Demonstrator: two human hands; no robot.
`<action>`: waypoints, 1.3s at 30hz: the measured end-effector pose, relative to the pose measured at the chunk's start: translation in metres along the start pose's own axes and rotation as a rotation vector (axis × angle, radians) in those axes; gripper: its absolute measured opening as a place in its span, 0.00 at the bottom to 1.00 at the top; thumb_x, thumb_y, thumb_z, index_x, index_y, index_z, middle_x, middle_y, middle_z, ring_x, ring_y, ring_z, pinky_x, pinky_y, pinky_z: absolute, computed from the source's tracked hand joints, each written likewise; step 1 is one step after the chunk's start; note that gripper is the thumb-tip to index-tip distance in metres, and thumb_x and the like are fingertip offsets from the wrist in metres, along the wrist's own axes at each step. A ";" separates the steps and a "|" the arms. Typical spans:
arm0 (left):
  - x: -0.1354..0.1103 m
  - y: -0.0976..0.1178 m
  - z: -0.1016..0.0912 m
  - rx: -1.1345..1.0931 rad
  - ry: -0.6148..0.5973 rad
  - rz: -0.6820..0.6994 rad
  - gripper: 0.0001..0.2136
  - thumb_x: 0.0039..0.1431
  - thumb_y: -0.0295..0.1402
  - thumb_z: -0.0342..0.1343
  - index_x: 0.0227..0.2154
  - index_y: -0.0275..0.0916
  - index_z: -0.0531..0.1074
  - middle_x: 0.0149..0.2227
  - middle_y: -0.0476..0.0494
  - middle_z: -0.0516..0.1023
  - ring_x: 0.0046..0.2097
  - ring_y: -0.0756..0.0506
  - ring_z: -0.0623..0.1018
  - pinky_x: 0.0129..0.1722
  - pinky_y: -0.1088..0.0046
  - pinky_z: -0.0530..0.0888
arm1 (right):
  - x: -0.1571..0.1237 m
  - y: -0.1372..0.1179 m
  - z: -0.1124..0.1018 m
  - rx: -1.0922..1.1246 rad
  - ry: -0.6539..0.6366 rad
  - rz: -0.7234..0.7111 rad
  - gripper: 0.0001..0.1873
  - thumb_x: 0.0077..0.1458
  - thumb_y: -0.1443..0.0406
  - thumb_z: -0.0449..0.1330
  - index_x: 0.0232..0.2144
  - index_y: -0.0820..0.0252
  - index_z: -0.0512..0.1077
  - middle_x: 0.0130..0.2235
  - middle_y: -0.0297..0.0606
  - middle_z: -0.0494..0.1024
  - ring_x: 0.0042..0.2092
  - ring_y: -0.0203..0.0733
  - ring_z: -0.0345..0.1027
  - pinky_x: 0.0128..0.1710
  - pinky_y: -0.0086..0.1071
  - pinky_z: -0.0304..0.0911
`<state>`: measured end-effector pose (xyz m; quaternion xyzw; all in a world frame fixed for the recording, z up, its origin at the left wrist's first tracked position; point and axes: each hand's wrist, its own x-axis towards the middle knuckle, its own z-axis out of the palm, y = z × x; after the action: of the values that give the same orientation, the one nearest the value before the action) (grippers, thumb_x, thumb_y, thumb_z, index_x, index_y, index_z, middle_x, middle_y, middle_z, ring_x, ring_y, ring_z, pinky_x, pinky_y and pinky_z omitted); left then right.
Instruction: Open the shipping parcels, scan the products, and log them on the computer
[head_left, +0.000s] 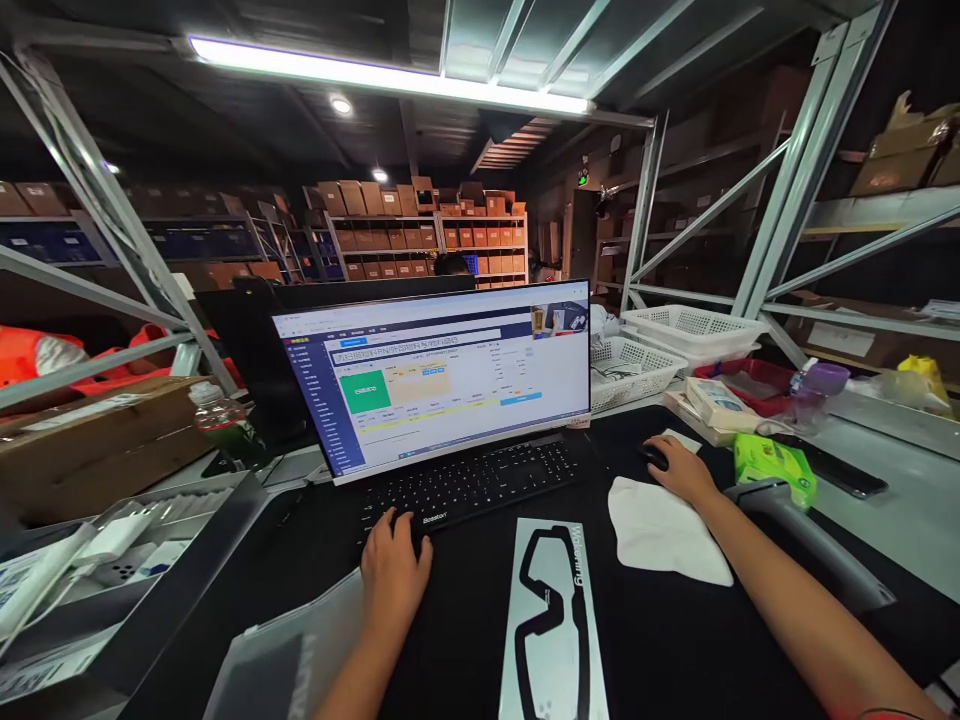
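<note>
My left hand [396, 562] rests at the lower left corner of the black keyboard [480, 480], fingers apart and fingertips on the keys. It holds nothing. Under my left forearm lies a translucent plastic bag [277, 650]. My right hand [681, 470] is wrapped round a black computer mouse [654, 456], which is partly hidden by the fingers. Behind the keyboard stands a lit monitor [450, 380] with a web page on it. Between my arms, on the black desk mat [457, 640], lies a flat white package [555, 620] with a black frame-shaped outline. A white cloth [660, 530] touches my right wrist.
Right of my forearm are a grey handheld scanner [814, 545], a green packet [772, 467] and a dark phone [840, 468]. White baskets [637, 370] stand behind. On the left are a bottle [225, 425], a carton [97, 440] and a grey tray [187, 580]. Metal shelving surrounds the desk.
</note>
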<state>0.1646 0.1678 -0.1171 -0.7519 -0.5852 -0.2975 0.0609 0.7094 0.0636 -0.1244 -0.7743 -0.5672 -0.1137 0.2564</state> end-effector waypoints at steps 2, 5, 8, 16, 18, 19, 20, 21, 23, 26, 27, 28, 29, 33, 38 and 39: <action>0.000 0.002 -0.001 -0.006 -0.012 0.018 0.20 0.66 0.35 0.45 0.54 0.30 0.71 0.61 0.26 0.67 0.62 0.30 0.69 0.62 0.48 0.70 | -0.001 0.000 0.000 -0.015 -0.002 -0.006 0.21 0.56 0.63 0.60 0.53 0.49 0.75 0.58 0.38 0.74 0.53 0.49 0.74 0.51 0.39 0.70; -0.001 0.003 -0.002 -0.009 -0.020 0.032 0.20 0.66 0.35 0.44 0.54 0.30 0.71 0.61 0.26 0.67 0.63 0.31 0.68 0.63 0.48 0.69 | 0.000 0.001 0.000 -0.033 -0.022 -0.008 0.20 0.57 0.63 0.60 0.52 0.49 0.76 0.59 0.38 0.73 0.53 0.48 0.74 0.52 0.39 0.70; -0.001 0.004 -0.001 -0.006 -0.025 0.042 0.20 0.66 0.35 0.44 0.54 0.31 0.72 0.62 0.28 0.66 0.64 0.32 0.68 0.63 0.49 0.69 | 0.000 0.002 0.001 -0.041 -0.017 -0.011 0.20 0.56 0.63 0.60 0.52 0.48 0.76 0.59 0.38 0.73 0.53 0.48 0.74 0.52 0.39 0.70; -0.001 0.004 -0.001 -0.002 -0.033 0.070 0.20 0.65 0.34 0.44 0.51 0.31 0.74 0.62 0.27 0.67 0.63 0.31 0.69 0.63 0.49 0.69 | 0.000 0.005 0.005 -0.023 -0.016 -0.007 0.23 0.56 0.62 0.60 0.55 0.48 0.74 0.59 0.38 0.72 0.53 0.48 0.74 0.51 0.38 0.70; -0.001 0.002 0.000 -0.007 -0.037 0.074 0.20 0.65 0.34 0.44 0.51 0.31 0.74 0.61 0.27 0.68 0.63 0.32 0.69 0.62 0.49 0.70 | 0.000 0.006 0.005 -0.013 -0.019 0.000 0.26 0.57 0.62 0.59 0.59 0.48 0.72 0.59 0.39 0.72 0.53 0.48 0.74 0.49 0.38 0.71; -0.001 0.000 0.001 -0.010 -0.041 0.075 0.19 0.65 0.35 0.44 0.51 0.32 0.74 0.61 0.28 0.68 0.63 0.32 0.69 0.62 0.49 0.71 | 0.000 0.007 0.006 -0.008 -0.020 0.002 0.27 0.57 0.62 0.59 0.60 0.48 0.71 0.59 0.39 0.73 0.52 0.48 0.74 0.49 0.38 0.71; 0.000 -0.001 0.002 -0.013 -0.046 0.075 0.19 0.65 0.35 0.45 0.51 0.33 0.74 0.61 0.28 0.68 0.63 0.32 0.70 0.61 0.49 0.71 | 0.000 0.007 0.006 -0.003 -0.020 0.002 0.27 0.57 0.62 0.59 0.60 0.48 0.71 0.59 0.39 0.73 0.52 0.48 0.74 0.49 0.38 0.71; 0.000 -0.003 0.003 -0.017 -0.052 0.077 0.19 0.64 0.35 0.46 0.51 0.33 0.74 0.61 0.29 0.69 0.63 0.32 0.70 0.61 0.50 0.72 | 0.000 0.007 0.006 0.001 -0.017 0.001 0.27 0.57 0.61 0.59 0.59 0.48 0.71 0.59 0.39 0.73 0.52 0.48 0.74 0.49 0.38 0.71; 0.000 -0.004 0.004 -0.024 -0.059 0.078 0.18 0.64 0.35 0.47 0.51 0.34 0.74 0.61 0.29 0.69 0.63 0.32 0.70 0.61 0.50 0.71 | -0.001 0.007 0.006 0.005 -0.007 -0.001 0.25 0.56 0.61 0.60 0.57 0.49 0.73 0.58 0.39 0.73 0.51 0.48 0.74 0.49 0.38 0.70; 0.000 -0.002 0.004 -0.035 -0.058 0.068 0.18 0.64 0.35 0.46 0.51 0.35 0.74 0.62 0.30 0.68 0.64 0.32 0.69 0.62 0.49 0.71 | -0.002 0.006 0.004 -0.003 -0.008 -0.005 0.24 0.55 0.61 0.60 0.55 0.50 0.73 0.58 0.39 0.74 0.51 0.49 0.75 0.49 0.39 0.70; -0.001 -0.001 0.003 -0.040 -0.057 0.065 0.18 0.65 0.35 0.46 0.51 0.35 0.74 0.62 0.30 0.68 0.64 0.32 0.69 0.62 0.49 0.71 | -0.002 0.005 0.003 -0.009 -0.012 -0.008 0.23 0.55 0.61 0.61 0.55 0.50 0.73 0.58 0.38 0.74 0.51 0.49 0.75 0.49 0.39 0.71; -0.001 0.001 0.003 -0.044 -0.056 0.063 0.18 0.65 0.35 0.45 0.51 0.35 0.74 0.62 0.30 0.68 0.64 0.33 0.69 0.62 0.50 0.71 | -0.003 0.005 0.002 -0.015 -0.017 -0.014 0.23 0.55 0.61 0.61 0.54 0.50 0.73 0.58 0.38 0.74 0.51 0.48 0.75 0.49 0.39 0.71; -0.002 0.002 0.002 -0.049 -0.056 0.063 0.18 0.65 0.35 0.45 0.51 0.35 0.73 0.62 0.30 0.67 0.64 0.33 0.68 0.62 0.50 0.71 | -0.003 0.004 0.002 -0.020 -0.020 -0.020 0.23 0.55 0.61 0.60 0.54 0.49 0.73 0.58 0.38 0.74 0.51 0.48 0.75 0.49 0.39 0.70; -0.003 0.006 0.001 -0.058 -0.055 0.061 0.17 0.65 0.34 0.46 0.51 0.35 0.73 0.62 0.30 0.67 0.64 0.33 0.68 0.63 0.50 0.70 | -0.004 0.004 0.001 -0.024 -0.020 -0.030 0.21 0.55 0.61 0.60 0.52 0.49 0.75 0.58 0.37 0.74 0.50 0.48 0.75 0.49 0.39 0.71; -0.005 0.007 -0.002 -0.062 -0.058 0.064 0.17 0.64 0.33 0.47 0.51 0.34 0.73 0.62 0.30 0.67 0.64 0.33 0.68 0.63 0.50 0.69 | -0.003 0.005 0.001 -0.039 -0.034 -0.030 0.20 0.55 0.60 0.61 0.51 0.49 0.76 0.58 0.37 0.74 0.50 0.48 0.75 0.47 0.38 0.71; -0.005 0.007 -0.002 -0.062 -0.057 0.065 0.17 0.64 0.32 0.47 0.51 0.34 0.73 0.62 0.30 0.67 0.64 0.33 0.68 0.63 0.50 0.69 | -0.003 0.005 0.000 -0.042 -0.039 -0.029 0.20 0.55 0.60 0.61 0.51 0.49 0.76 0.58 0.37 0.73 0.50 0.48 0.75 0.47 0.38 0.71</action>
<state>0.1697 0.1602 -0.1161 -0.7802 -0.5524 -0.2918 0.0302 0.7129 0.0601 -0.1276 -0.7734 -0.5805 -0.1143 0.2275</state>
